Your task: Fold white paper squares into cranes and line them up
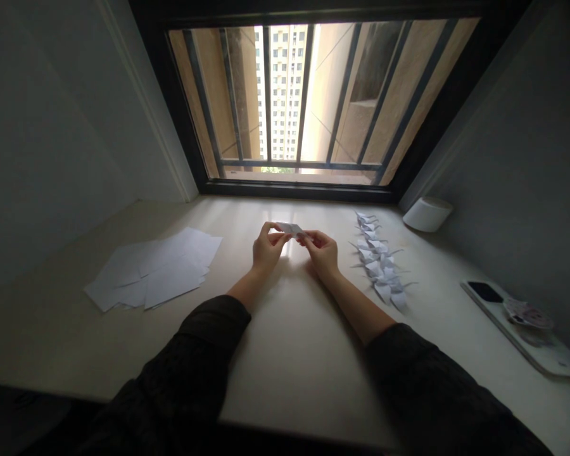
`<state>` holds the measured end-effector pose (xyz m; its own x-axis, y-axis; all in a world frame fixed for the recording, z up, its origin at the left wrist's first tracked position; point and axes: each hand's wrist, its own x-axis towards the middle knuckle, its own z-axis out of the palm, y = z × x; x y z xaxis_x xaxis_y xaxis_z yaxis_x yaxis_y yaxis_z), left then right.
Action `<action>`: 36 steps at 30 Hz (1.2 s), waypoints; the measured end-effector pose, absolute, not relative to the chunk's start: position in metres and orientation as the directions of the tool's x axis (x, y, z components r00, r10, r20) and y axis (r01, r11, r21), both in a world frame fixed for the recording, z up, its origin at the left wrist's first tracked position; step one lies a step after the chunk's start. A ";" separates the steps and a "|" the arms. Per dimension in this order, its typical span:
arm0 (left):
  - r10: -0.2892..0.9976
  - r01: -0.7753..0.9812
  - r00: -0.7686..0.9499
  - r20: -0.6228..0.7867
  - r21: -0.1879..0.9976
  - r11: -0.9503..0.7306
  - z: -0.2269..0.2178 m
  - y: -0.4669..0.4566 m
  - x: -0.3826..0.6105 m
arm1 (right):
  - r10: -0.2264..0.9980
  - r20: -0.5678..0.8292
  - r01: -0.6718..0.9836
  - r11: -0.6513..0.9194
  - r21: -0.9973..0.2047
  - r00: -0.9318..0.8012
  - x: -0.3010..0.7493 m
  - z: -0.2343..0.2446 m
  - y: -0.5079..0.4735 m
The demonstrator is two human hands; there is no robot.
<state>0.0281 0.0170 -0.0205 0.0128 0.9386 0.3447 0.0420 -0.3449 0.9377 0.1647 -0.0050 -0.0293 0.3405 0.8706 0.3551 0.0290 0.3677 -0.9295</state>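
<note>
Between my two hands, a little above the white tabletop (pixel 275 367), is a small folded piece of white paper (pixel 289 228). My left hand (pixel 267 249) pinches its left side between thumb and fingers. On the opposite side, the fingertips of my right hand (pixel 322 252) grip the paper's right end. The fine folds are too small to make out. To the right of my right hand, several folded paper cranes (pixel 377 259) stand close together in rows. Loose sheets of white paper (pixel 166 266) lie overlapping in a pile to the left of my left hand.
A phone (pixel 527 329) with a round grip on its back lies at the right edge. Farther back, a white cylindrical object (pixel 427 214) rests against the right wall. A dark-framed window (pixel 294 189) with bars rises behind the table.
</note>
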 end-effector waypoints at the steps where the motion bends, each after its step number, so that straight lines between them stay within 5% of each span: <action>1: 0.937 0.057 0.018 0.348 0.936 -0.348 -0.019 0.015 0.028 | 0.855 0.375 0.088 0.369 -0.925 0.358 0.166 -0.029 -0.005; 9: 0.890 0.046 0.153 0.429 0.897 -0.440 -0.016 0.014 0.026 | 0.782 0.537 0.316 0.447 -0.837 0.317 0.169 -0.022 -0.015; 21: 0.899 -0.086 0.160 0.407 0.913 -0.398 -0.023 0.022 0.027 | 0.864 0.426 0.116 0.410 -0.905 0.269 0.170 -0.027 -0.009; 36: 0.926 -0.198 0.208 0.316 0.940 -0.276 -0.020 0.023 0.027 | 0.821 0.492 0.199 0.451 -0.870 0.288 0.171 -0.023 -0.011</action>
